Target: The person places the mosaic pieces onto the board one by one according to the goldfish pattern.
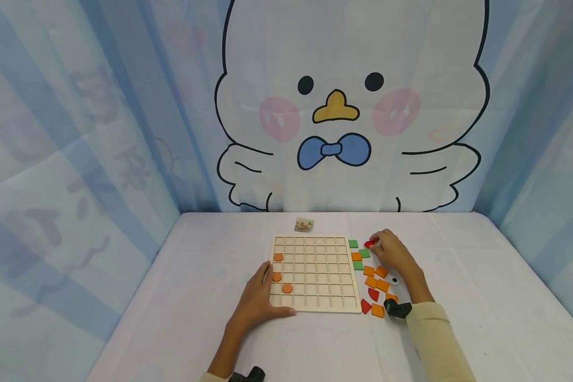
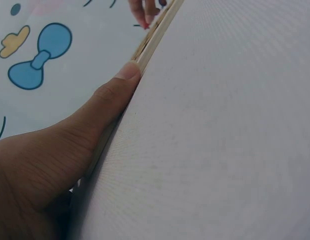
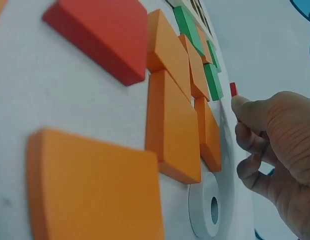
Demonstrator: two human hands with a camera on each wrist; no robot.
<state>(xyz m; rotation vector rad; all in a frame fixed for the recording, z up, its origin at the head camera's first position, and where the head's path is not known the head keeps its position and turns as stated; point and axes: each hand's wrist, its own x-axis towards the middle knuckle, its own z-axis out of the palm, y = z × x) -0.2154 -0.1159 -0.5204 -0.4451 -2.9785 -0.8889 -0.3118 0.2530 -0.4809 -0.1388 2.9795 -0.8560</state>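
My left hand (image 1: 257,298) rests at the near left corner of a square wooden grid board (image 1: 317,274). Its fingers lie along the left edge and its thumb (image 2: 112,97) stretches along the near edge. Three orange discs (image 1: 287,288) sit in cells on the board's left side. Beyond the board's right side, my right hand (image 1: 395,253) pinches a small red piece (image 3: 233,89) between thumb and fingers. Close by on the table are green tiles (image 1: 364,253) and several orange tiles (image 1: 382,285).
Two more red pieces (image 1: 373,294) lie among the orange tiles near the board's right edge. A white ring-like piece with a dark centre (image 3: 207,206) lies beside them. Behind the board is a small patterned card (image 1: 304,225). A printed curtain (image 1: 344,185) hangs along the table's far edge.
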